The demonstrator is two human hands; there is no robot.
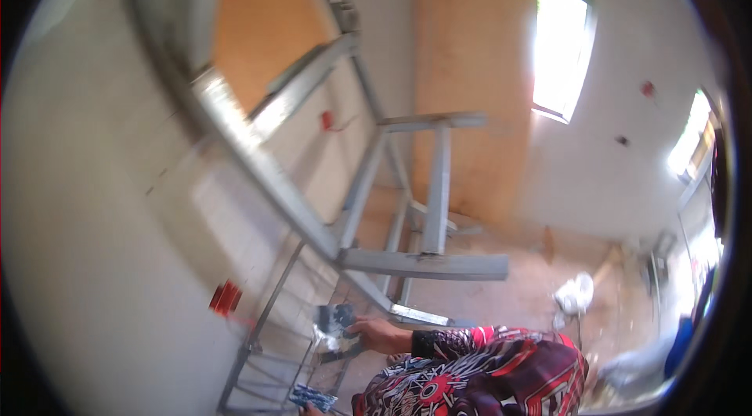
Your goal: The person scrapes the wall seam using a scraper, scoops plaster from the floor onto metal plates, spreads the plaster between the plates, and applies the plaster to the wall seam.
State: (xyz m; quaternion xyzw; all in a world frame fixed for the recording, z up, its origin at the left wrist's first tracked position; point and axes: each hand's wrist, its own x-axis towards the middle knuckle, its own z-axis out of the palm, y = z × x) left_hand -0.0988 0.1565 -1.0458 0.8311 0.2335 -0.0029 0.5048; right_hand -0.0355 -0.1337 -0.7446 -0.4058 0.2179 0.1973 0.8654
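Note:
My right hand (380, 335), at the end of a red, black and white patterned sleeve (462, 341), is closed round the handle end of a putty knife (335, 320). The putty knife has a wide dark blade, and white paste shows just below it. Lower down, at the bottom edge, a second smeared blade (313, 398) sticks up from my left hand (310, 410). Only a little of that hand shows, its fingers closed at the base of the blade. Both blades are near the pale wall (102, 204) on my left, apart from it as far as I can see.
A tall grey metal frame (423, 263) rises ahead of me along the wall. Thin dark bars (270, 306) stand beside my hands. A red wall box (225, 299) is set into the wall. A white bag-like bundle (574, 294) lies on the floor (501, 302), with a window (562, 52) beyond.

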